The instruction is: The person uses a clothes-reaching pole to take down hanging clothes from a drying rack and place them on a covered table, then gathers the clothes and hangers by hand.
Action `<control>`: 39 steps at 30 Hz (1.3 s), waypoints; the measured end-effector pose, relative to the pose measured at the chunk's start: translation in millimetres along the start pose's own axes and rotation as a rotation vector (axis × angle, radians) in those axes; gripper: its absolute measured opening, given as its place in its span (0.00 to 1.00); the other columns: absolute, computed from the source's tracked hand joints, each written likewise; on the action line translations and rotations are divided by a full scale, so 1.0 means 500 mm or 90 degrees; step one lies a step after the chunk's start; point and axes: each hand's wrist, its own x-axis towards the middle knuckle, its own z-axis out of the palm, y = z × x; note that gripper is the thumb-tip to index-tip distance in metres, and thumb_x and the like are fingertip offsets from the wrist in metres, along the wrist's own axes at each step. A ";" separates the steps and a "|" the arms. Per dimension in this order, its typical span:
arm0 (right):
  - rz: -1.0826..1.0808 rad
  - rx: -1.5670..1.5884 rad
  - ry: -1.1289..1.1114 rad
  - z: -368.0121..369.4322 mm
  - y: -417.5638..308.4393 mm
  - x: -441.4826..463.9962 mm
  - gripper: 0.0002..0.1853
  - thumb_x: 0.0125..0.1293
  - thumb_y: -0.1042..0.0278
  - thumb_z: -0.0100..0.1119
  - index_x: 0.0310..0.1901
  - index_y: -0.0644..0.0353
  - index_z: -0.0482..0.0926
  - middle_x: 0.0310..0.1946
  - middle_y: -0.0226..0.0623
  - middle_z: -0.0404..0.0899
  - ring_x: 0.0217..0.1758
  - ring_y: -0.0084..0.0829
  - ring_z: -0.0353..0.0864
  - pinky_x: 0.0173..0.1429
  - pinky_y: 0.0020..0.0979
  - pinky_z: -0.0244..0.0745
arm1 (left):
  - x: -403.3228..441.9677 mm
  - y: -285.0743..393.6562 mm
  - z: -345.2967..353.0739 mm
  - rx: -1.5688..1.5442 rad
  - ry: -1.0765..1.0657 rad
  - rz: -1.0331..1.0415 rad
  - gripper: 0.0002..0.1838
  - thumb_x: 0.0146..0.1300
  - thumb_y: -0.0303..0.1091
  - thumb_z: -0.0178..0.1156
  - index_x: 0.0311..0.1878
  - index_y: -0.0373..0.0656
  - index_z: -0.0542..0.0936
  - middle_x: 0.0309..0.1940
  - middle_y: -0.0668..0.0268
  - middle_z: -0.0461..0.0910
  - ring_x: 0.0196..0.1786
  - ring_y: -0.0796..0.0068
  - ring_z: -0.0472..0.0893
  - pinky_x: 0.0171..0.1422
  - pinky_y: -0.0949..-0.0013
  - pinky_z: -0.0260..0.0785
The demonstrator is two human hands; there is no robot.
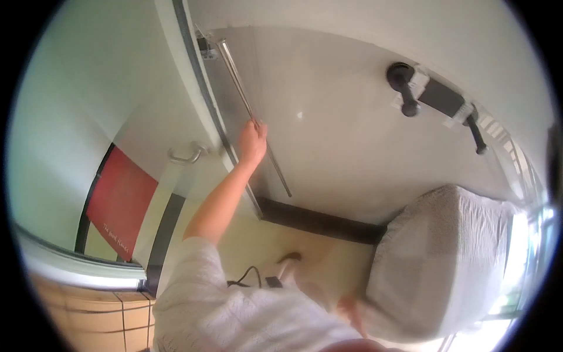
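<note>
My left hand [253, 144] is raised in front of a pale wall, with its fingers wrapped around a slim shiny metal rod [236, 77]. The rod slants from upper left to lower right. It looks thicker above the hand and thinner below it. Close behind the rod's upper end is a small fixture [206, 47] on the wall. Part of my right arm shows at the bottom edge. A blurred patch of skin appears just above it, but I cannot make out whether that is my right hand or a foot.
Left of the wall stands a pale door [141, 70] with a lever handle [189, 154] and a red panel [122, 199]. Dark hooks [410, 100] stick out from the wall at upper right. A bulky cloth-covered object [440, 264] stands at lower right. Dark skirting [322, 222] borders the floor.
</note>
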 end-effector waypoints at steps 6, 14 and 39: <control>-0.436 -0.020 0.140 -0.032 -0.009 0.083 0.24 0.49 0.64 0.59 0.50 0.59 0.68 0.38 0.40 0.75 0.39 0.37 0.75 0.43 0.33 0.70 | -0.256 0.203 -0.061 -0.307 -0.266 0.101 0.08 0.59 0.36 0.53 0.35 0.42 0.70 0.16 0.75 0.66 0.17 0.89 0.65 0.19 0.81 0.59; -0.418 -0.296 0.338 0.099 -0.007 -0.277 0.30 0.46 0.52 0.62 0.52 0.52 0.66 0.38 0.43 0.75 0.40 0.39 0.75 0.44 0.32 0.70 | -0.481 0.374 -0.198 -0.659 -0.783 -0.030 0.07 0.63 0.34 0.47 0.30 0.43 0.68 0.20 0.73 0.65 0.17 0.87 0.65 0.20 0.82 0.58; 0.017 -0.011 0.360 0.353 0.791 -0.682 0.22 0.51 0.45 0.58 0.22 0.60 0.78 0.16 0.35 0.75 0.20 0.29 0.72 0.29 0.30 0.68 | -0.737 0.619 -0.689 -0.720 -0.909 0.245 0.14 0.58 0.36 0.53 0.44 0.38 0.70 0.30 0.67 0.74 0.24 0.83 0.73 0.27 0.80 0.67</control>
